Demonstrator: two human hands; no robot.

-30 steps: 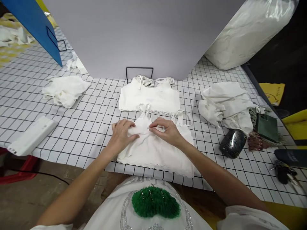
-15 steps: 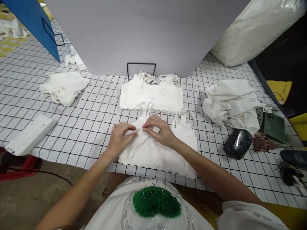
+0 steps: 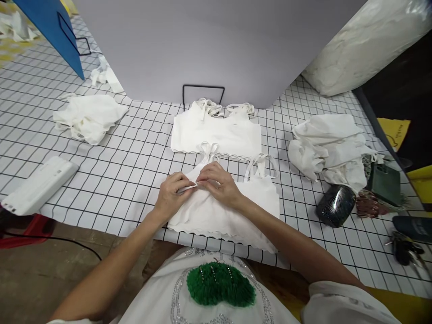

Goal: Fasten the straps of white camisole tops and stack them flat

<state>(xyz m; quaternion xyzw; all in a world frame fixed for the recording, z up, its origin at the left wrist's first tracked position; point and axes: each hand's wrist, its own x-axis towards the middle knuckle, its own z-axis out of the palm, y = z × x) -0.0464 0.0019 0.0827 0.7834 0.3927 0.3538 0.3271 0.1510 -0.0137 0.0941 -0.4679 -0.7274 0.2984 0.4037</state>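
Observation:
A white strappy top (image 3: 232,216) with a wavy hem lies flat at the table's front edge, its thin straps pointing away from me. My left hand (image 3: 173,192) pinches the top's neckline edge between thumb and fingertips. Close against it, my right hand (image 3: 219,183) is closed on the same edge, fingers bunched together. The bit of fabric between the two pinches is small and partly hidden by the fingers. Just beyond lies a second white top (image 3: 216,135), laid flat with its straps gathered at the far side.
A large grey board (image 3: 209,49) stands behind the tops. Crumpled white garments lie left (image 3: 91,118) and right (image 3: 332,148). A white oblong device (image 3: 40,186) sits at front left. To the right are a black glossy object (image 3: 335,205), a green case (image 3: 386,181) and keys (image 3: 407,252).
Both hands stay at the neckline edge. The fingers of my right hand have drawn in more tightly against the left fingertips. The view has shifted slightly.

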